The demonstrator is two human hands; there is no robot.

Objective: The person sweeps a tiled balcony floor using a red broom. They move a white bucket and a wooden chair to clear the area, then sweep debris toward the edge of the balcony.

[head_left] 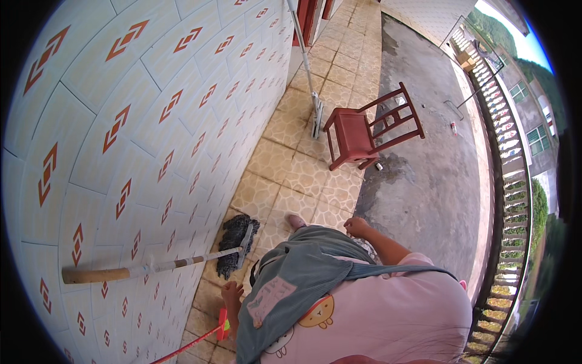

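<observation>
My left hand hangs low beside my body, fingers loosely bent and a little apart, with nothing seen in it. Nearest to it is a mop with a dark grey, shaggy head on the tiles; its long handle leans against the wall. Just below that hand, a red-handled tool with a red and green head shows, partly hidden by my body; its exact kind is unclear. In front of my right hip, my right hand is curled closed, with no object visible in it. One of my shoes steps forward on the tiles.
A dark red wooden chair stands ahead, at the edge between tiles and grey concrete. Beside it, a flat mop leans near the doorway. The patterned tiled wall runs along my left; a balustrade bounds the right. Small litter lies on the concrete.
</observation>
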